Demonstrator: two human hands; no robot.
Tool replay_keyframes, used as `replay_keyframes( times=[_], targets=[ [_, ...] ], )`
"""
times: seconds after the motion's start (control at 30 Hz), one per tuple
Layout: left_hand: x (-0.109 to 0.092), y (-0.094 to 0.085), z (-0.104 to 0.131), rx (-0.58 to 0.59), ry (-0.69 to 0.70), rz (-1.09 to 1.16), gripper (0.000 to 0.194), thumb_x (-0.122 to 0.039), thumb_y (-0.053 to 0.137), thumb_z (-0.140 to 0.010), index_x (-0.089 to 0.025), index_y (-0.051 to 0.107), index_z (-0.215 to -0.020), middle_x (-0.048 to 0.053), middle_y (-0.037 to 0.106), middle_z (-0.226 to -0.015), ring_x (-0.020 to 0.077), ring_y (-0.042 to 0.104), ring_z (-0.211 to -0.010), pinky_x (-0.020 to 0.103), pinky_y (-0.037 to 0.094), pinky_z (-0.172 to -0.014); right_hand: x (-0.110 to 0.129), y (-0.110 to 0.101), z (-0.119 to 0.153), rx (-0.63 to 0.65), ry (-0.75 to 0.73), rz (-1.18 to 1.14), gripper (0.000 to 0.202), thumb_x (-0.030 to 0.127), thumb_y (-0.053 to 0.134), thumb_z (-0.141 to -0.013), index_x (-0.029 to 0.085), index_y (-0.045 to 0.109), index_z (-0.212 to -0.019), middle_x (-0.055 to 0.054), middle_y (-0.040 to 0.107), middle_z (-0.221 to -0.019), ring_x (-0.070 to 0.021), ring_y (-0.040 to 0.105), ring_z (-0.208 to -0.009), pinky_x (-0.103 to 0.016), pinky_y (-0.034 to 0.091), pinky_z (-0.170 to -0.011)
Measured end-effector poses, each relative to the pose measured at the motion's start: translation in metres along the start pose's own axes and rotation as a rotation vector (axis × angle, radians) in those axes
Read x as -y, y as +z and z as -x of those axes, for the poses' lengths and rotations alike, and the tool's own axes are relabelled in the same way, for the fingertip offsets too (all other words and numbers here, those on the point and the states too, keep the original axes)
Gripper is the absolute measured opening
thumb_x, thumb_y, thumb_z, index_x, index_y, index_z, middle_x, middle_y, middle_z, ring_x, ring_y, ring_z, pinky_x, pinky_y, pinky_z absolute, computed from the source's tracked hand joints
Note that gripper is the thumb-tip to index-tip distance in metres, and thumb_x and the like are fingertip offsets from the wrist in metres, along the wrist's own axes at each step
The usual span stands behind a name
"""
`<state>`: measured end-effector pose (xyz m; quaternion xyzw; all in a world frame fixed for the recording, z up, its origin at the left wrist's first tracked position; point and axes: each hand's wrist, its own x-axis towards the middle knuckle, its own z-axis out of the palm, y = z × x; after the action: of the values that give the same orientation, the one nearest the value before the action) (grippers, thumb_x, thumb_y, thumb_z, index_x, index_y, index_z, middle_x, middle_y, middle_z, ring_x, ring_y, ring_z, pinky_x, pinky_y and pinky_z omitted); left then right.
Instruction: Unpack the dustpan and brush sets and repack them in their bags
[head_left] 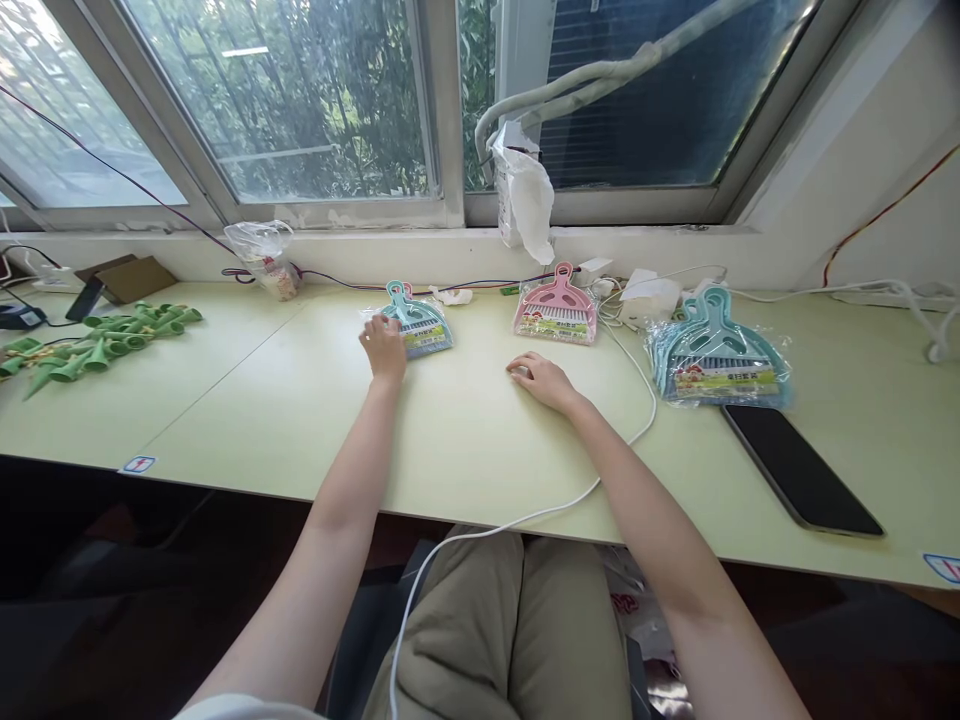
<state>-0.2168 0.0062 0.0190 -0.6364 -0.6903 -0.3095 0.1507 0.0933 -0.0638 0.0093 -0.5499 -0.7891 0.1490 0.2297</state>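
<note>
My left hand [383, 348] is on the left edge of a wrapped blue dustpan and brush set [426, 328], its fingers curled over the clear wrapper. A bit of pink shows behind that set's handle. My right hand [541, 381] lies on the table with nothing in it, fingers stretched out to the left. Beyond it sits a pink dustpan and brush set [556, 308], also in clear wrapping. On the right is a stack of several blue sets [718, 350] in their bags.
A black phone [802, 470] lies by the blue stack. One white cable [570, 505] crosses the table [247, 410] and hangs over its front edge. Green cone-shaped pieces [97, 345] lie at left. A plastic bag [266, 260] and tissue pack [521, 190] are near the window.
</note>
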Motion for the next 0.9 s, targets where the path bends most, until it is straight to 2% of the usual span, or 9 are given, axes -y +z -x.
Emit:
replay_keyframes(
  times=[0.13, 0.23, 0.33, 0.43, 0.57, 0.77, 0.9],
  targets=[
    [-0.007, 0.007, 0.001, 0.125, 0.265, 0.119, 0.026, -0.033, 0.045, -0.095, -0.019, 0.062, -0.109, 0.013, 0.060, -0.114, 0.0294, 0.051, -0.114, 0.042, 0.042, -0.098, 0.001, 0.000, 0.000, 0.000, -0.001, 0.008, 0.022, 0.026, 0.053, -0.092, 0.023, 0.069, -0.107, -0.004, 0.062, -0.122, -0.0128, 0.062, -0.080, -0.028, 0.046, -0.083],
    [-0.005, 0.004, 0.001, 0.174, 0.328, 0.207, 0.030, -0.043, 0.046, -0.095, -0.021, 0.062, -0.107, 0.009, 0.063, -0.108, 0.0254, 0.055, -0.110, 0.038, 0.042, -0.098, 0.002, -0.001, 0.001, -0.002, -0.002, 0.018, 0.022, 0.026, 0.053, -0.092, 0.023, 0.069, -0.108, -0.004, 0.062, -0.122, -0.0135, 0.062, -0.081, -0.028, 0.046, -0.083],
    [-0.003, -0.003, 0.000, 0.269, 0.310, 0.205, 0.028, -0.044, 0.061, -0.086, -0.022, 0.065, -0.103, 0.007, 0.066, -0.108, 0.0242, 0.056, -0.110, 0.035, 0.041, -0.100, 0.003, -0.001, 0.002, -0.005, -0.003, 0.022, 0.023, 0.026, 0.052, -0.093, 0.023, 0.069, -0.108, -0.005, 0.062, -0.123, -0.0142, 0.062, -0.083, -0.028, 0.047, -0.083],
    [-0.001, -0.008, -0.003, 0.349, 0.219, 0.203, 0.019, -0.034, 0.064, -0.083, -0.023, 0.070, -0.096, 0.005, 0.068, -0.110, 0.0227, 0.060, -0.107, 0.032, 0.042, -0.098, 0.003, 0.000, 0.001, -0.001, -0.003, 0.027, 0.023, 0.026, 0.053, -0.092, 0.023, 0.069, -0.109, -0.005, 0.062, -0.123, -0.0144, 0.063, -0.083, -0.028, 0.047, -0.083],
    [-0.001, -0.006, -0.005, 0.331, 0.094, 0.264, 0.024, -0.025, 0.052, -0.087, -0.025, 0.072, -0.101, 0.003, 0.072, -0.104, 0.0221, 0.063, -0.101, 0.032, 0.044, -0.092, 0.002, 0.001, 0.000, 0.004, -0.002, 0.031, 0.023, 0.026, 0.054, -0.092, 0.024, 0.068, -0.109, -0.005, 0.062, -0.123, -0.0138, 0.063, -0.082, -0.028, 0.047, -0.081],
    [0.000, 0.004, -0.006, 0.323, 0.053, 0.251, 0.029, -0.019, 0.045, -0.088, -0.026, 0.071, -0.100, 0.003, 0.073, -0.086, 0.0230, 0.062, -0.096, 0.033, 0.044, -0.088, 0.002, 0.001, 0.001, 0.006, 0.000, 0.047, 0.023, 0.027, 0.053, -0.093, 0.024, 0.067, -0.111, -0.005, 0.061, -0.125, -0.0147, 0.063, -0.087, -0.027, 0.047, -0.082],
    [-0.002, 0.010, -0.007, 0.328, 0.044, 0.173, 0.026, -0.022, 0.046, -0.089, -0.025, 0.070, -0.098, 0.005, 0.072, -0.090, 0.0252, 0.059, -0.101, 0.035, 0.041, -0.092, 0.005, 0.002, 0.002, 0.007, -0.018, 0.104, 0.025, 0.026, 0.052, -0.094, 0.024, 0.065, -0.115, -0.006, 0.059, -0.126, -0.0177, 0.063, -0.100, -0.028, 0.047, -0.084]
  ],
)
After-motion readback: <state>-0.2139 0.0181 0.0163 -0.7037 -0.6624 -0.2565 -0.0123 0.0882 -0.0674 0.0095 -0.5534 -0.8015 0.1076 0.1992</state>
